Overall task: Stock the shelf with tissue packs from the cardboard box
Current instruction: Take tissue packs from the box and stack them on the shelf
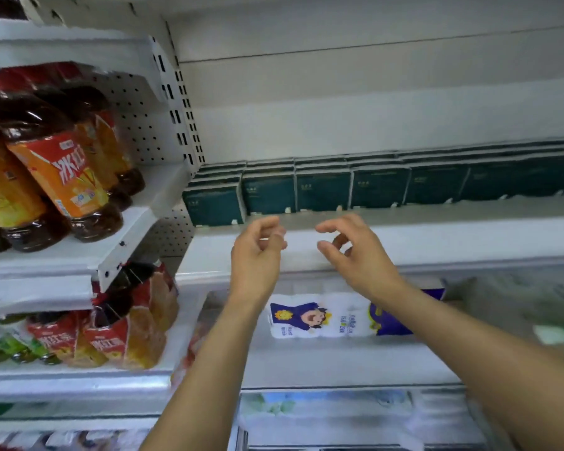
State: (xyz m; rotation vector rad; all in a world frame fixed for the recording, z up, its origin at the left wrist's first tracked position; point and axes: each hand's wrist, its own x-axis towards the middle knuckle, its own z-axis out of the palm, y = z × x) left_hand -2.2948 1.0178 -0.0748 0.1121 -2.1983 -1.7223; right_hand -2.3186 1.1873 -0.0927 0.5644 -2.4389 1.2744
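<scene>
A row of dark green tissue packs (323,190) stands upright along the white shelf (453,237), from its left end to the right edge of view. My left hand (258,252) and my right hand (355,252) hover side by side just in front of the shelf's front lip, below the packs. Both hold nothing, with fingers loosely curled. Neither hand touches a pack. No cardboard box is in view.
Bottles of iced tea with orange labels (56,177) fill the shelves on the left. A white and purple pack of paper rolls (323,317) lies on the shelf below my hands. A perforated upright (176,102) divides the two shelf bays.
</scene>
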